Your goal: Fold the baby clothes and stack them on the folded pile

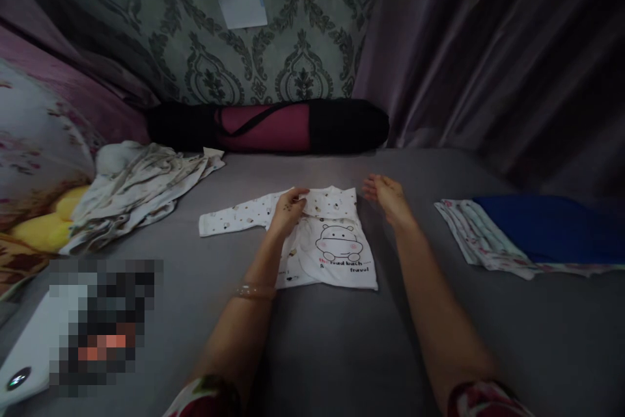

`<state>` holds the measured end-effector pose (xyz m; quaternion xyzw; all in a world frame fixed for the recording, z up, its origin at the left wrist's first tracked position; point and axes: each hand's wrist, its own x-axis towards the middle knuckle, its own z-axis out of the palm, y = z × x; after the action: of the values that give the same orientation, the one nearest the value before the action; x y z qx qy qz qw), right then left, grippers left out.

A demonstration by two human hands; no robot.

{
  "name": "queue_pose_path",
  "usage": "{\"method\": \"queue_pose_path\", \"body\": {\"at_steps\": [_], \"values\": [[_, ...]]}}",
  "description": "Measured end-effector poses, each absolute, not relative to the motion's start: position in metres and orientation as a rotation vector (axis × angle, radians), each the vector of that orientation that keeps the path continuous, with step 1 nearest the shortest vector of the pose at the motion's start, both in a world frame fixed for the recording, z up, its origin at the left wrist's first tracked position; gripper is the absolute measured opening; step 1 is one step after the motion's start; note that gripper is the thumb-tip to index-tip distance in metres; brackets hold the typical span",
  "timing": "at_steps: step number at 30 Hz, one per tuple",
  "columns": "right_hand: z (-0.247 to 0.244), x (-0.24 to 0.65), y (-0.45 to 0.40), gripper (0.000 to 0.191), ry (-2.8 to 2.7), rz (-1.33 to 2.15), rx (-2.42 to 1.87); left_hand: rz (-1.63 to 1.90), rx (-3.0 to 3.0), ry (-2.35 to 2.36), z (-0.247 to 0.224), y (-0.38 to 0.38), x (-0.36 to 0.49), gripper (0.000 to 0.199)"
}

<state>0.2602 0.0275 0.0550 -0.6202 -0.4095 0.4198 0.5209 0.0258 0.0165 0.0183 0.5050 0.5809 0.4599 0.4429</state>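
Observation:
A small white baby shirt [342, 241] with a hippo drawing and printed letters lies flat on the grey bed sheet [332, 345]. Its left sleeve stretches out to the left, while the right sleeve does not show at the right edge. My left hand [291, 207] rests on the upper middle of the shirt, fingers bent and pointing right; whether they pinch cloth is unclear. Just right of the shirt, my right hand [388, 197] is raised a little with its fingers apart from the cloth, holding nothing.
Crumpled patterned clothes [141, 189] lie at the left near a yellow plush [46, 225]. A white device [46, 332] is at the lower left. At the right are folded clothes [478, 235] and blue cloth [547, 225]. A black and pink bag [268, 127] lies along the wall.

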Motion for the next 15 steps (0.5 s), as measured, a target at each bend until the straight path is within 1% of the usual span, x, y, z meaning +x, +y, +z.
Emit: {"method": "queue_pose_path", "body": {"at_steps": [5, 9, 12, 15], "values": [[0.041, 0.243, 0.027, 0.038, -1.529, 0.714, -1.73, 1.114, 1.342, 1.511, 0.009, 0.021, 0.019, 0.036], [0.035, 0.218, 0.012, 0.05, -1.972, 0.48, -1.827, 1.094, 1.37, 1.498, 0.008, 0.021, 0.017, 0.035], [0.031, 0.204, 0.0, 0.06, -2.164, 0.394, -1.871, 1.094, 1.396, 1.504, 0.008, 0.02, 0.016, 0.035], [0.026, 0.202, -0.005, 0.067, -2.225, 0.337, -1.909, 1.101, 1.466, 1.547, 0.006, 0.021, 0.014, 0.034]]}}
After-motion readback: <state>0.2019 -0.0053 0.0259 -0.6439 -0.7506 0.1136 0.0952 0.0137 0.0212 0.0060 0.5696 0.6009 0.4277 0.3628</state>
